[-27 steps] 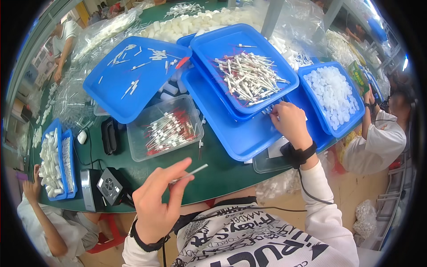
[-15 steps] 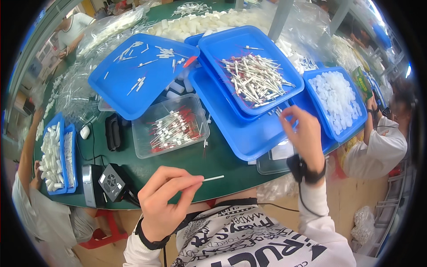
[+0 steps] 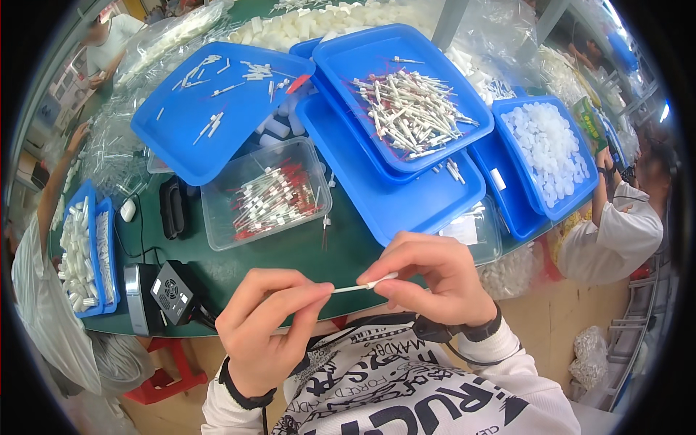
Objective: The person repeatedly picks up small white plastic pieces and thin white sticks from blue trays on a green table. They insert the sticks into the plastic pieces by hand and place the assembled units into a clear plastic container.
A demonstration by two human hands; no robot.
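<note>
Left hand (image 3: 268, 319) pinches one end of a thin white stick (image 3: 349, 288); right hand (image 3: 438, 283) pinches a white fitting (image 3: 380, 280) at the other. This piece seems part-done; whether it is seated cannot be told. Beyond the left fingers, bare green tabletop (image 3: 290, 259), then a clear box (image 3: 216, 217) of pieces; a blue tray (image 3: 399, 214) with loose white pieces (image 3: 454, 171) edges close beyond the right fingers

Behind the left fingers (image 3: 290, 288) sits a black wristband (image 3: 248, 396); behind the right fingers (image 3: 424, 251), another black band (image 3: 484, 328), with a dark block (image 3: 433, 328) beside it and a thin black cable (image 3: 458, 355). Farther back are whitish long sleeves (image 3: 535, 378) and a pale top (image 3: 424, 371) printed with black lettering.
</note>
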